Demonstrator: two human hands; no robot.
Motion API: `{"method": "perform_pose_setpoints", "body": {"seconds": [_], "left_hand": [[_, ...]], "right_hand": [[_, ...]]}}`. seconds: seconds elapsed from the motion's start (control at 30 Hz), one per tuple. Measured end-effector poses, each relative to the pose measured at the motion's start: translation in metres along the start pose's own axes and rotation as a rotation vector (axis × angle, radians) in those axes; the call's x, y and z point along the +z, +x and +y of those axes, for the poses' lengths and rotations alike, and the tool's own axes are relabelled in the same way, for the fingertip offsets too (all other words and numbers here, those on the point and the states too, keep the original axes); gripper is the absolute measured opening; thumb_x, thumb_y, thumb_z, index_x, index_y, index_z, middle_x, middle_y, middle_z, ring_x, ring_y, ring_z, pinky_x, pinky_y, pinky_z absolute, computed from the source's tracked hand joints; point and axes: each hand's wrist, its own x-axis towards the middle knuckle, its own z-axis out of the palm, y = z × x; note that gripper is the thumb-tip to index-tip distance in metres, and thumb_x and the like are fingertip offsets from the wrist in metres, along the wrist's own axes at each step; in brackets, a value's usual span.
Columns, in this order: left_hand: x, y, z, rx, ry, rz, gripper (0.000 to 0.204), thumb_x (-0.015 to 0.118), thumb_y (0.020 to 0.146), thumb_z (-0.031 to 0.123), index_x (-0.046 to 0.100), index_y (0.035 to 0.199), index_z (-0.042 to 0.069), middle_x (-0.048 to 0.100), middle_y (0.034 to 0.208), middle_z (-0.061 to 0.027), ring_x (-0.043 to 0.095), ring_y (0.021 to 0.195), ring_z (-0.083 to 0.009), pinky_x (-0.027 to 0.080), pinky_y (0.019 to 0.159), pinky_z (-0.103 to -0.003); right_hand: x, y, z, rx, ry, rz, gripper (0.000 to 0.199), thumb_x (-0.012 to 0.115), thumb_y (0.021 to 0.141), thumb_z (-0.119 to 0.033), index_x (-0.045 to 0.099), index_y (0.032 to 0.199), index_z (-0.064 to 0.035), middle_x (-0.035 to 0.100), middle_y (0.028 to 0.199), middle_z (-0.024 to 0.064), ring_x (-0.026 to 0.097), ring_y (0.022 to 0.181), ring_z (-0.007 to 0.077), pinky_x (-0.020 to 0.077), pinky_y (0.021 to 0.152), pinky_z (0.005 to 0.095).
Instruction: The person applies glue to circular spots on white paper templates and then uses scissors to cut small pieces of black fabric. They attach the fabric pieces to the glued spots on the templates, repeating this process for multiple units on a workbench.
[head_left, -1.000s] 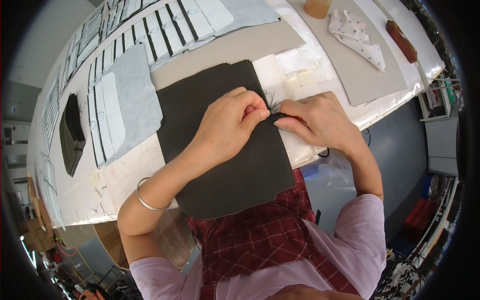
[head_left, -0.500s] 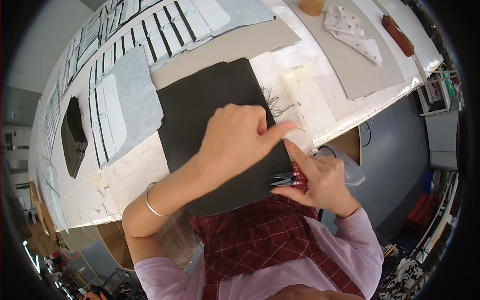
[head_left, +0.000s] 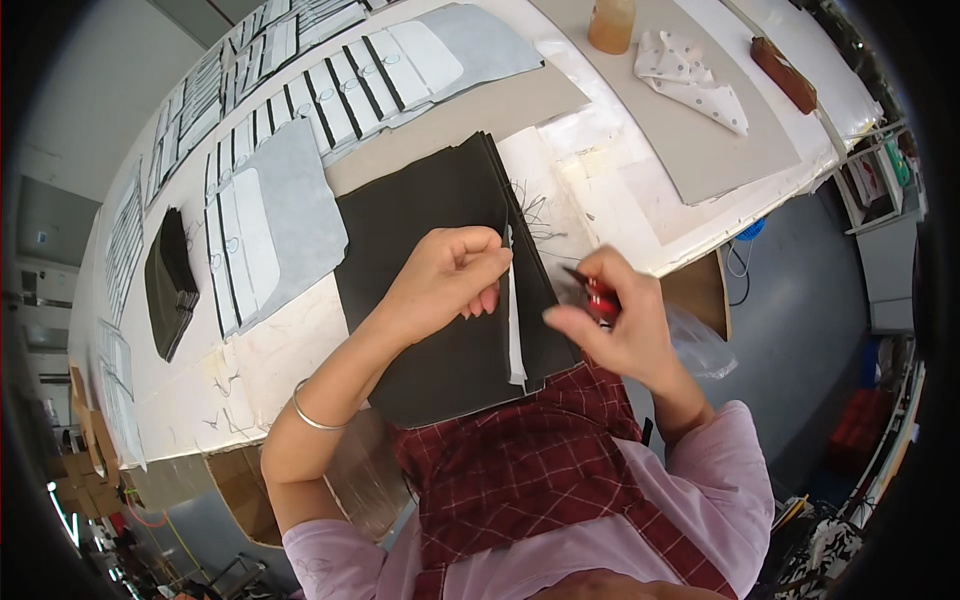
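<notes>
A stack of black fabric panels (head_left: 430, 370) lies at the table's near edge, in front of my apron. My left hand (head_left: 450, 275) is closed in a pinch at the right edge of the top panel. That edge is folded up and bares a narrow white strip (head_left: 515, 330) of its underside. Just right of the stack, my right hand (head_left: 635, 315) is wrapped round small thread snips (head_left: 598, 300) with red on the handles. Their blades are smeared by motion, so whether they are spread cannot be told. Loose dark threads (head_left: 535, 215) lie beside the stack.
Grey-white panels with black strips (head_left: 345, 85) spread over the far left. A folded dark olive stack (head_left: 172, 285) sits at the left. Far right are an amber bottle (head_left: 611, 25), a dotted cloth (head_left: 690, 80) and a brown case (head_left: 783, 75). A clear plastic bag (head_left: 705, 340) hangs below the table edge.
My left hand has moved back left and down from near my right hand, and the top panel's edge is now lifted. My right hand has risen slightly with the snips.
</notes>
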Motion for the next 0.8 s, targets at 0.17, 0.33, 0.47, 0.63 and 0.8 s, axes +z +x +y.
{"method": "perform_pose_setpoints", "body": {"seconds": [0.17, 0.33, 0.47, 0.63, 0.8], "left_hand": [[-0.003, -0.012, 0.003, 0.015, -0.147, 0.031, 0.032, 0.059, 0.100, 0.026, 0.057, 0.072, 0.010, 0.053, 0.057, 0.0039, 0.048, 0.050, -0.0038, 0.037, 0.047, -0.021], [-0.022, -0.029, 0.009, -0.092, -0.395, 0.124, 0.026, 0.061, 0.097, 0.021, 0.058, 0.073, 0.011, 0.044, 0.059, 0.0091, 0.040, 0.050, -0.0022, 0.032, 0.045, -0.021], [-0.038, -0.039, 0.012, 0.092, -0.508, 0.191, 0.024, 0.061, 0.098, 0.021, 0.060, 0.078, 0.009, 0.051, 0.062, 0.0060, 0.045, 0.051, -0.0037, 0.036, 0.046, -0.022], [-0.073, -0.092, -0.002, 0.418, -0.737, 0.437, 0.022, 0.061, 0.100, 0.021, 0.062, 0.083, 0.006, 0.059, 0.066, 0.0022, 0.051, 0.052, -0.0055, 0.040, 0.048, -0.023], [-0.051, -0.159, -0.020, -0.049, -0.284, 0.491, 0.021, 0.063, 0.101, 0.018, 0.064, 0.085, 0.004, 0.065, 0.064, 0.0006, 0.053, 0.049, -0.0052, 0.042, 0.048, -0.023]], "right_hand": [[0.009, 0.031, -0.004, 0.090, 0.105, -0.135, 0.038, 0.082, 0.084, -0.026, 0.053, 0.083, -0.0011, 0.046, 0.059, 0.0105, 0.042, 0.053, 0.0201, 0.0383, 0.052, 0.0345], [0.014, 0.034, -0.001, 0.105, 0.102, -0.165, 0.034, 0.077, 0.088, -0.019, 0.049, 0.081, -0.0011, 0.043, 0.059, 0.0111, 0.037, 0.054, 0.0215, 0.0377, 0.052, 0.0349], [0.010, 0.032, 0.007, 0.102, 0.013, -0.108, 0.034, 0.076, 0.089, -0.017, 0.048, 0.079, -0.0006, 0.041, 0.060, 0.0138, 0.035, 0.054, 0.0283, 0.0371, 0.052, 0.0365], [0.009, 0.031, 0.001, 0.094, -0.044, 0.096, 0.031, 0.076, 0.090, -0.016, 0.051, 0.081, -0.0004, 0.053, 0.061, 0.0101, 0.040, 0.053, 0.0135, 0.0370, 0.050, 0.0329], [-0.020, 0.031, 0.008, -0.062, 0.012, 0.355, 0.023, 0.061, 0.100, -0.011, 0.051, 0.080, -0.0030, 0.062, 0.071, 0.0010, 0.037, 0.062, 0.0047, 0.0322, 0.057, 0.0238]]}}
